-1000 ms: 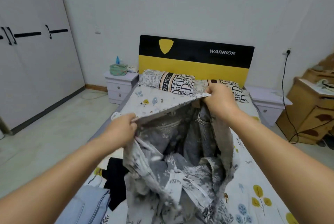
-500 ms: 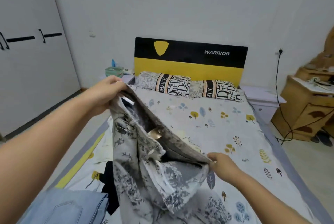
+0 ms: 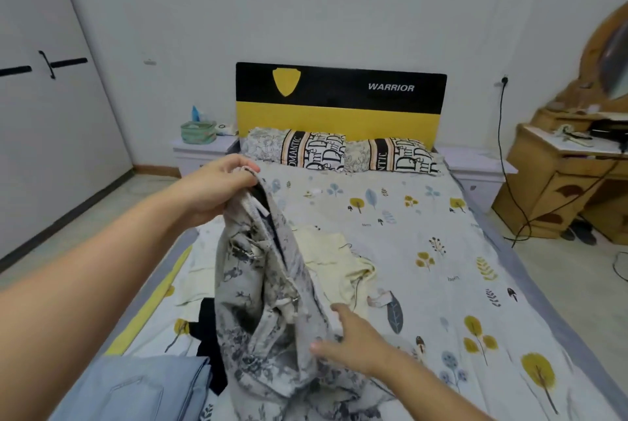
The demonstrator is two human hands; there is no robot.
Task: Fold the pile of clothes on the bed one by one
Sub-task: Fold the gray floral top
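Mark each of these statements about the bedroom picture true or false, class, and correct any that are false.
1. The left hand holds the grey floral garment up by its top edge. True.
2. The right hand rests on a pillow. False: it is low on the grey floral garment, far from the pillows.
3. The headboard reads WARRIOR. True.
4. A pale yellow garment lies on the bed behind the lifted one. True.
5. The light blue denim item lies beside the pillows. False: it lies at the near left of the bed.
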